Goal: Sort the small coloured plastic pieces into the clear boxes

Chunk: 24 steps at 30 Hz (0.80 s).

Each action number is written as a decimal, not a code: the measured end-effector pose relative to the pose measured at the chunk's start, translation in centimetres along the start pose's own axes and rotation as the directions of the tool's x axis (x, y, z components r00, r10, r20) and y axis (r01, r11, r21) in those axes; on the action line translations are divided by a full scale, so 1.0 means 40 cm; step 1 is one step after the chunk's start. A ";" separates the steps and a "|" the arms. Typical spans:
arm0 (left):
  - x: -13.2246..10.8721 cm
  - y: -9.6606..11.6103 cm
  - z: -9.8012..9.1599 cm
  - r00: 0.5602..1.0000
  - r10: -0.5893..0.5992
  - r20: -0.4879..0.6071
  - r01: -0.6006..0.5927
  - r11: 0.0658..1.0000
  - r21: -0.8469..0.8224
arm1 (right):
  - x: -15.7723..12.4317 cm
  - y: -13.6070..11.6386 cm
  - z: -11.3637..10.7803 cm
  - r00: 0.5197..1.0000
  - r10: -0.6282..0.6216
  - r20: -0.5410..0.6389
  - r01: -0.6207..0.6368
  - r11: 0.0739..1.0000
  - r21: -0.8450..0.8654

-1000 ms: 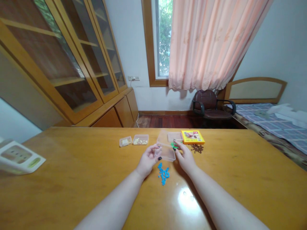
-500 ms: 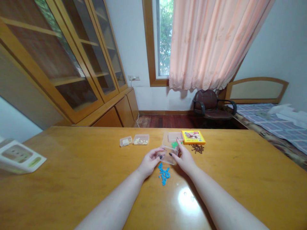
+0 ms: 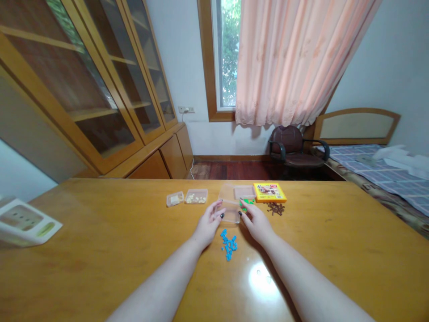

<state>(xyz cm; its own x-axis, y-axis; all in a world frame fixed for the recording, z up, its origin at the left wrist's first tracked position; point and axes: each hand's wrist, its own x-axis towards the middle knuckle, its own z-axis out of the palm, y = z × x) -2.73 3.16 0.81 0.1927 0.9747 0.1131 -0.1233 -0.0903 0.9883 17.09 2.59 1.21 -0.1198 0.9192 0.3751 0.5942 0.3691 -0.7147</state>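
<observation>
Between my hands is a small clear plastic box (image 3: 230,216) with its see-through lid (image 3: 227,192) tilted up on the far side. My left hand (image 3: 208,220) grips the box's left side, thumb in front and fingers behind. At the right side is my right hand (image 3: 256,220), its thumb and forefinger curled at the box's corner; whether they press on it is hard to tell. Small blue pieces (image 3: 229,245) lie in a loose heap on the table, just on the near side of the box. Green pieces (image 3: 247,205) show beyond my right fingertips.
Behind stands another clear box (image 3: 244,192), beside a yellow printed box (image 3: 270,192) and brown pieces (image 3: 275,208). To the left are a clear box with pale pieces (image 3: 196,197) and a smaller clear box (image 3: 174,199). A white container (image 3: 28,221) stands at the table's left edge.
The clear box has shifted slightly left and turned squarer to me, its lid moving left too. My right fingers have come down from the lid to the box's right corner.
</observation>
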 end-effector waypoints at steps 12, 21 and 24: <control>0.012 -0.018 -0.025 0.997 0.053 0.049 -0.072 0.646 0.760 | -0.005 -0.014 0.000 0.992 -0.044 0.115 0.065 0.981 -0.181; 0.010 -0.006 -0.021 0.999 0.007 0.046 -0.042 0.573 0.818 | -0.003 -0.004 0.005 0.992 0.029 0.121 0.007 0.959 -0.283; 0.009 -0.009 -0.021 0.998 -0.010 0.065 -0.048 0.565 0.823 | -0.003 0.004 0.009 0.993 0.031 0.116 0.004 0.957 -0.291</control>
<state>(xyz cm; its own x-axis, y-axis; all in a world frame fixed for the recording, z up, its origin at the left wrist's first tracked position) -3.43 3.72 0.41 0.2570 0.9602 0.1094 0.7226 -0.2661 0.6380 16.91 2.58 0.82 -0.1925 0.9400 0.2815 0.7993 0.3167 -0.5107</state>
